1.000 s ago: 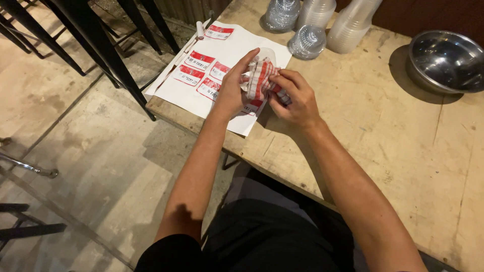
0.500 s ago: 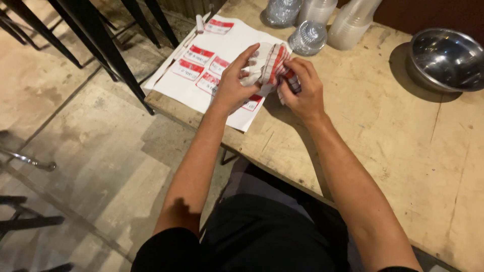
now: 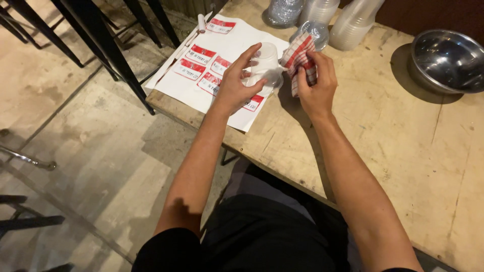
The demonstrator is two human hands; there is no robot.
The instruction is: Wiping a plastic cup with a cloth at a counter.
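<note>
Clear plastic cup lies on its side in your left hand, fingers closed round it above the worktop, while your right hand, just beside, grips the red checked cloth.

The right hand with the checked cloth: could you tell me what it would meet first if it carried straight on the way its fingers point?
The right hand points up-left; likely the stacked clear cups beyond the cloth, though depth is unclear.
</note>
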